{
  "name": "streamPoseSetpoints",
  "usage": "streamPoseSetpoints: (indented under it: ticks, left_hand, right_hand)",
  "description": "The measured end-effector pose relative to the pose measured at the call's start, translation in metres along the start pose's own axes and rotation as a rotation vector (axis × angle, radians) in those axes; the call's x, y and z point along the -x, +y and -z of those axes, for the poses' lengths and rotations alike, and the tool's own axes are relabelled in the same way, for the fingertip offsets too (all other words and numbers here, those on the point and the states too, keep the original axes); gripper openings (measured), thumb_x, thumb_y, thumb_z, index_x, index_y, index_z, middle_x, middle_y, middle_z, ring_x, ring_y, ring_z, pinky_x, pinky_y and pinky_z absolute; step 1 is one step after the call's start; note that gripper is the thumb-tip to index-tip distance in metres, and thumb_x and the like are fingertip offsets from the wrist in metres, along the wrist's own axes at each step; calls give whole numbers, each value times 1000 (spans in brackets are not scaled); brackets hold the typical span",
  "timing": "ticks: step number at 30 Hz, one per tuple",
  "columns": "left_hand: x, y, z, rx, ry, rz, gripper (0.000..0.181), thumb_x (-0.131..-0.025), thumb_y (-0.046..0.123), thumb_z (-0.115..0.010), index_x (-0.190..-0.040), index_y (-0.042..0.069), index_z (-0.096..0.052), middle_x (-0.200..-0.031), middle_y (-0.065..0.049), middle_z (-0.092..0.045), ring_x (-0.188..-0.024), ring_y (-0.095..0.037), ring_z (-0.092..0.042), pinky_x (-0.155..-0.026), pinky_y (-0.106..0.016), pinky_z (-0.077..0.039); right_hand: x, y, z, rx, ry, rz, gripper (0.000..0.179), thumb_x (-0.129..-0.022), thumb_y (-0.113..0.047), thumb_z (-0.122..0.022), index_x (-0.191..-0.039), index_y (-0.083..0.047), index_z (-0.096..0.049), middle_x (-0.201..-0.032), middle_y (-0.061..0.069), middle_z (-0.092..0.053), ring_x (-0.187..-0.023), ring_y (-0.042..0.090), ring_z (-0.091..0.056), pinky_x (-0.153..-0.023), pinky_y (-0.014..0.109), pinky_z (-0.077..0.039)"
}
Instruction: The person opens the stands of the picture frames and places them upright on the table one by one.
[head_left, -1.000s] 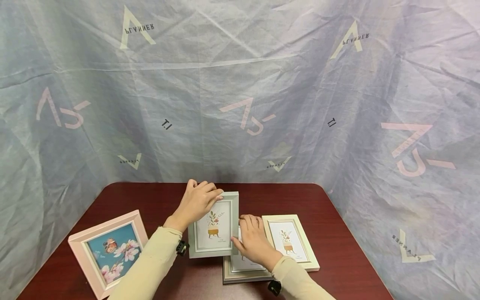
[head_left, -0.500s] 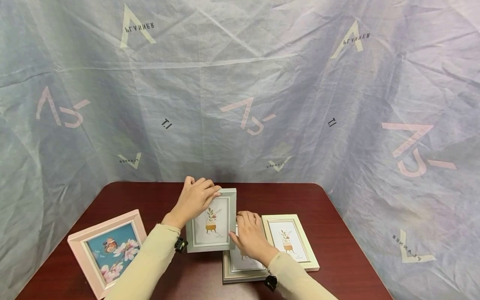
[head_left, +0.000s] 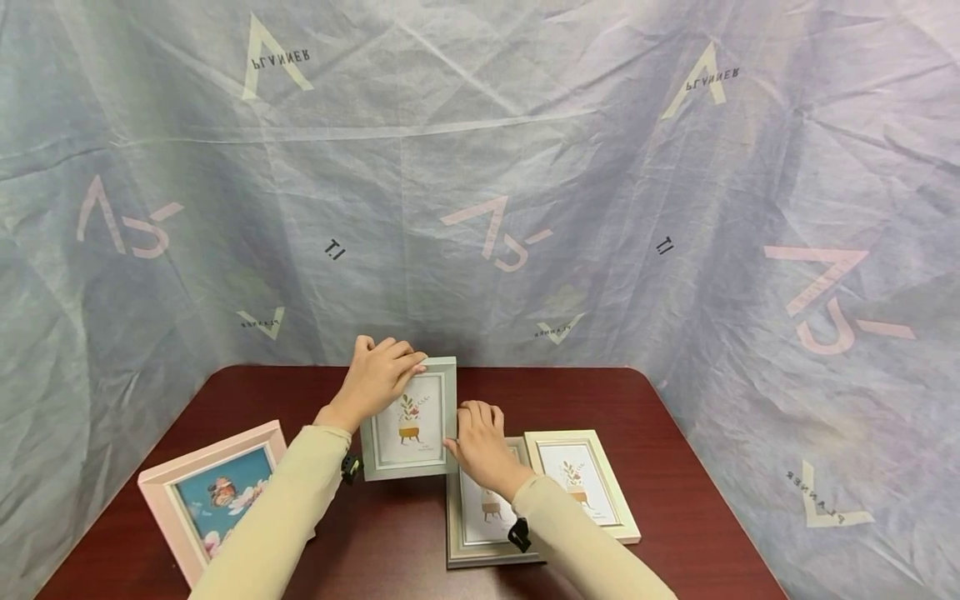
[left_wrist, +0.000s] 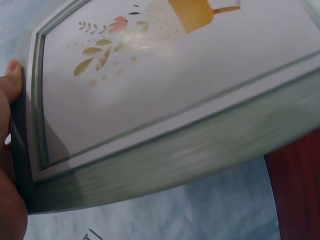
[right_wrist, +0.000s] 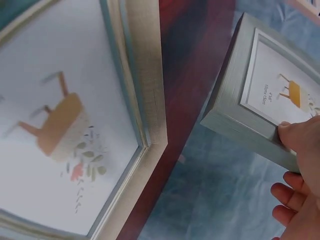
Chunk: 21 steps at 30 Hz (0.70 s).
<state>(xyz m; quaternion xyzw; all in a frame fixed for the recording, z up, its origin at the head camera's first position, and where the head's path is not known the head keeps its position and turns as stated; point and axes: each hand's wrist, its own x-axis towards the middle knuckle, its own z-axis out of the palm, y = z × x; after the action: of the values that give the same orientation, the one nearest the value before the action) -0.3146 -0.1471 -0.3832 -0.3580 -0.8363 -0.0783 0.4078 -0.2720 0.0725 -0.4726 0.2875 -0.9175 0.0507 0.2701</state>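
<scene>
A grey-green picture frame (head_left: 450, 400) stands tilted up above the table's middle, its plant print facing me. My left hand (head_left: 377, 377) grips its top left part, fingers over the upper edge. On the opposite side my right hand (head_left: 483, 447) holds the right edge. The right wrist view shows that thumb (right_wrist: 295, 135) on the front of the grey-green frame (right_wrist: 235, 95), with fingers below. Seen from the left wrist, the grey-green frame (left_wrist: 150, 182) fills most of the picture. A beige picture frame (head_left: 491, 553) lies under my right forearm, partly hidden by it.
Beside the beige frame, at right, lies a cream picture frame (head_left: 573, 462). At left a pink picture frame (head_left: 171, 518) with a blossom picture leans upright, partly covered by my left sleeve. Printed grey cloth (head_left: 412, 167) hangs behind the dark red table (head_left: 675, 500).
Both hands have moved the grey-green frame away and to the left, higher in the view. More of the beige frame now shows. The pink and cream frames stay put.
</scene>
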Motion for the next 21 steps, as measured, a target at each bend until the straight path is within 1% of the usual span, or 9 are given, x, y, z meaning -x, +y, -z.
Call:
streamPoseSetpoints:
  ticks: [3, 6, 11, 18, 21]
  left_hand:
    - [1, -8, -2, 9, -9, 17, 23, -89, 26, -71, -107, 13, -77, -90, -1, -66, -76, -21, -54, -72, -46, -27]
    - [1, -15, -4, 16, -32, 44, 23, -90, 26, -71, -107, 12, -77, -91, -1, -67, -77, -21, -55, -73, -47, -28]
    - [3, -26, -8, 27, -94, 120, 24, -92, 27, -69, -109, 12, -77, -94, -2, -67, -82, -22, -56, -76, -49, -28]
    - [8, -34, -15, 52, -181, 223, 25, -96, 28, -64, -112, 13, -76, -97, -2, -66, -86, -23, -54, -79, -50, -26]
    - [12, -37, -19, 59, -206, 256, 26, -97, 28, -63, -114, 12, -75, -98, -2, -65, -86, -22, -53, -78, -49, -24]
  right_hand:
    - [-9, -2, -4, -4, -20, -12, 44, -92, -35, -71, -113, -1, -53, -121, 14, -49, -114, 28, -43, -94, 47, -31]
    - [-17, -4, -10, 2, -33, -21, 42, -92, -36, -71, -111, -3, -52, -119, 12, -49, -112, 27, -42, -93, 46, -31]
    - [-30, -8, -23, 16, -49, -41, 41, -92, -38, -70, -108, -5, -52, -116, 10, -49, -108, 26, -43, -92, 45, -31]
    - [-43, -15, -36, 28, -159, -102, 38, -96, -40, -65, -109, -7, -51, -113, 7, -47, -108, 24, -42, -95, 45, -31]
    - [-47, -18, -42, 35, -185, -122, 37, -96, -40, -65, -109, -8, -51, -111, 6, -47, -107, 23, -42, -94, 44, -30]
